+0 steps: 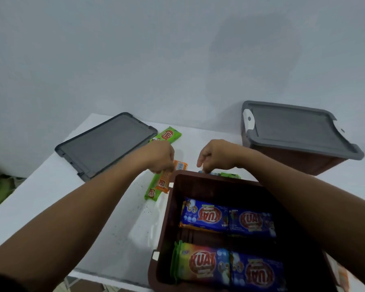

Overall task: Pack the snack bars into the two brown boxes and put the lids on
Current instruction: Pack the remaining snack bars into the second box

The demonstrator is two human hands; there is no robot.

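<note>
Found the open brown box (209,184) at the near right edge of the white desk (82,207), dark inside, with white tabs on its left rim; saw snack bars (251,223) lying flat in it in two rows, each wrapper glossy with a red oval reading KUAT; made out two blue ones in the far row (204,217), side by side and touching, an orange edge peeping from under the left one; made out in the near row (202,265) a wrapper shading from green through orange to blue and a blue one touching its right end, with green wrapper edges stacked against the left wall. Caught the left grip (161,158) just beyond the box's far left corner, fingers curled down and pinching an orange bar (164,183); noted a green bar (151,193) lying beside and partly under that one on the desk. Caught the right grip (215,157) near it, over the far rim, fingers curled with tips nipping the end of a blue bar (202,171), mostly hidden by the rim; glimpsed a second green bar (230,175) just beside it. Spotted a third green bar (168,134) farther back, just beside the loose grey lid (105,144), laid flat at far left. Placed the other brown box (293,163) at far right, well apart, its fitted grey lid (293,127) on, a white latch (248,120) at its left end.
</note>
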